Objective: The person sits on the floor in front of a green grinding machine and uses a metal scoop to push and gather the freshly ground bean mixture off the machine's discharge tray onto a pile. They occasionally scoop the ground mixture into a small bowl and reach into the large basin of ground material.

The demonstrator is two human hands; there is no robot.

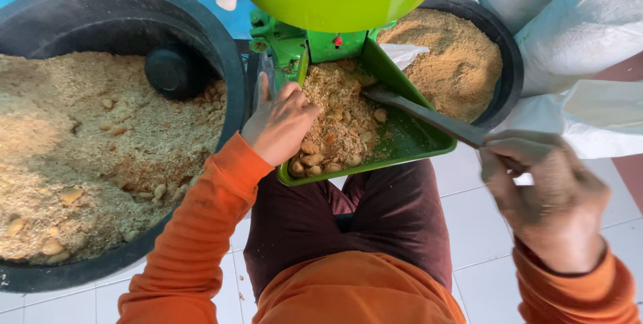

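Head view: the green metal chute tray (415,142) of a green grinding machine (305,46) serves as the landmark. On its near-left side lies a heap of coarse crumbs and pale lumps (335,123), dry and gritty, with rounded chunks gathered at the near lip. The left hand (280,125) rests on the tray's left rim, fingers curled together and pressed into that heap; whether it pinches any lump cannot be told. The right hand (546,193), blurred, sits off the tray's right corner, closed around the handle of a dark flat scraper (429,115). The scraper's long axis runs diagonally from that hand up and left across the tray, its blade end touching the crumbs near the machine's outlet. The left hand is the nearer one to the heap.

Left of the tray stands a large black tub (221,56) of coarse meal with scattered lumps; behind the tray to the right, a second black tub (506,49) holds finer brown meal. White sacks (583,36) lie right of it. Beneath is a white tiled floor (482,217).
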